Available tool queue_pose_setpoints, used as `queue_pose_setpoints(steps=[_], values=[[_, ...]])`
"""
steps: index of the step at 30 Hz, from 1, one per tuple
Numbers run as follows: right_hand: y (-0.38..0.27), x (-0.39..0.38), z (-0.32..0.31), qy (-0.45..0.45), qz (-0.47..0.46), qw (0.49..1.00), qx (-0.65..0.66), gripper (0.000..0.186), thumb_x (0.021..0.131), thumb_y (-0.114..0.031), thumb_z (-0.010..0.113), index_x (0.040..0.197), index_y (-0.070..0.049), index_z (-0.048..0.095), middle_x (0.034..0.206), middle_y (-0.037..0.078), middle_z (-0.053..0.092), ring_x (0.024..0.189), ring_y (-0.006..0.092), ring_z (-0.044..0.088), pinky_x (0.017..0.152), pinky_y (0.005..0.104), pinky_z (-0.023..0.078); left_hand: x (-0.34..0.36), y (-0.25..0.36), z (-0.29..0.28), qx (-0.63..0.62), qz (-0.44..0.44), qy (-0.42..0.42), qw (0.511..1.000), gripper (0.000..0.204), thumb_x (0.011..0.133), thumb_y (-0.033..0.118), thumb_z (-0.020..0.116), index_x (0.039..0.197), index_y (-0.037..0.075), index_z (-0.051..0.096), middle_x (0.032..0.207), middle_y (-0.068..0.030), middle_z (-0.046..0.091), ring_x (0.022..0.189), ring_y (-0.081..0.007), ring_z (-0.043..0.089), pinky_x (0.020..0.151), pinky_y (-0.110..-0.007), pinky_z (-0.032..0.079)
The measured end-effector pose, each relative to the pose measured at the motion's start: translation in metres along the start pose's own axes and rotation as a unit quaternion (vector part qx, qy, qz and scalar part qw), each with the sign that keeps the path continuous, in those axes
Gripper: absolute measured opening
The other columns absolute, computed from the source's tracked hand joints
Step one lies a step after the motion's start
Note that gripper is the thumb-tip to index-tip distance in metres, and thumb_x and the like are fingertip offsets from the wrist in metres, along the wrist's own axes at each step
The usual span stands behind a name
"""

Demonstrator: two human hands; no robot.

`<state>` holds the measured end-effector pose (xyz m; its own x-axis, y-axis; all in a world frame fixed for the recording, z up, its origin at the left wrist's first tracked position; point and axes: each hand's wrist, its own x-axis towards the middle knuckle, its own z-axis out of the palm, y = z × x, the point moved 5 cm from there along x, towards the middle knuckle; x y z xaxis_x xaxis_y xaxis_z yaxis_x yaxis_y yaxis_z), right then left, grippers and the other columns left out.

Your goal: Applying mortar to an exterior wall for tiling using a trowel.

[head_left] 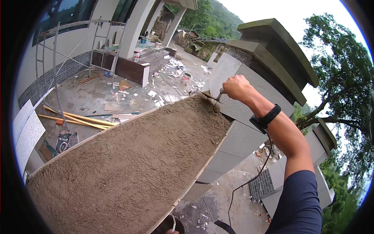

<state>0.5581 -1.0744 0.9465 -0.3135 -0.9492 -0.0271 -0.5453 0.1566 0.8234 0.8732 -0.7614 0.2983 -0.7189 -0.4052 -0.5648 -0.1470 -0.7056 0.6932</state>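
Note:
My right hand (237, 87) is closed around the handle of a trowel (212, 97), whose blade touches the far end of a wide bed of brown mortar (132, 163). The mortar covers the flat top of a wall clad in grey stone tiles (241, 138). A black band with a cable sits on my right wrist (266, 118). My left hand is out of the picture.
Below on the left lies a concrete yard (89, 93) with scattered tile scraps, wooden planks (78, 119), metal scaffolding (54, 50) and a low dark wall. A stone-capped pillar (269, 50) rises just beyond my hand. On the right the ground drops far down, with trees (343, 78).

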Motion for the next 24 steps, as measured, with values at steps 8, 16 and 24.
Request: queue_pose_setpoints(steps=[8, 16, 24], values=[[-0.010, 0.050, 0.047, 0.018, 0.049, 0.998, 0.018, 0.021, 0.087, -0.013, 0.057, 0.101, -0.012, 0.074, 0.108, 0.008, 0.070, 0.097, 0.0244, 0.068, 0.077, 0.0359, 0.055, -0.004, -0.014, -0.006, 0.027, -0.026, 0.016, 0.999, 0.030, 0.089, 0.030, 0.061, 0.102, 0.003, 0.061, 0.075, -0.0021, 0.052, 0.066, -0.0124, 0.048, 0.056, -0.034, 0.040], [-0.009, -0.050, 0.004, 0.109, -0.082, 0.990, 0.021, 0.037, 0.081, -0.004, 0.057, 0.110, -0.024, 0.066, 0.068, 0.009, 0.064, 0.067, 0.0262, 0.066, 0.055, 0.0397, 0.049, 0.005, -0.018, -0.005, 0.030, -0.017, 0.022, 0.999, 0.022, 0.089, 0.030, 0.059, 0.089, 0.008, 0.059, 0.064, 0.0024, 0.044, 0.054, -0.0098, 0.041, 0.047, -0.031, 0.034], [0.012, 0.000, 0.035, 0.093, -0.025, 0.995, -0.027, 0.028, 0.082, -0.008, 0.057, 0.102, -0.022, 0.071, 0.076, 0.010, 0.067, 0.074, 0.0275, 0.068, 0.060, 0.0394, 0.052, -0.014, -0.002, 0.006, 0.034, -0.061, -0.002, 0.998, 0.018, 0.089, 0.028, 0.058, 0.090, 0.010, 0.058, 0.062, 0.0035, 0.040, 0.052, -0.0092, 0.037, 0.046, -0.030, 0.031]])
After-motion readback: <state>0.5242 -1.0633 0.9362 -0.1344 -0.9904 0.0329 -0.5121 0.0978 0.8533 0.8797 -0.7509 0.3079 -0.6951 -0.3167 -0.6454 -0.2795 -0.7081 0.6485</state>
